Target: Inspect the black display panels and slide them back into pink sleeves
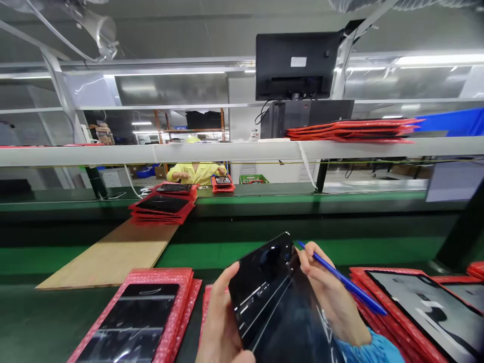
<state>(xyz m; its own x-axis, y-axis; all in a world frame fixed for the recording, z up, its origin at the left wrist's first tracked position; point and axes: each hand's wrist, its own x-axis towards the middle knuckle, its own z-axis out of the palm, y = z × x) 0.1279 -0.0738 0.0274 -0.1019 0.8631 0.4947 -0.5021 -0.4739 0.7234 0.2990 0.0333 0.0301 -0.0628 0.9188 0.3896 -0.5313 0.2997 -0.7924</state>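
Tablet, bearing no readable writing, tilts between both hands: the left hand clamps its side, the right grips its edge and a blue pen.

Back of black monitor up top, right of center, white label on it. Dark computer case just below. Long white shelf runs across the full view. Blue bin at far right, above shelf level. White sheet hangs below, right side. Light wooden board lies aslant at left, over the dark green surface. Person in yellow behind, across the line, partly hidden by the shelf. Green crate right of them. Orange-post rack further back, dark load on it. Clear duct upper left. Lit ceiling tube upper right.
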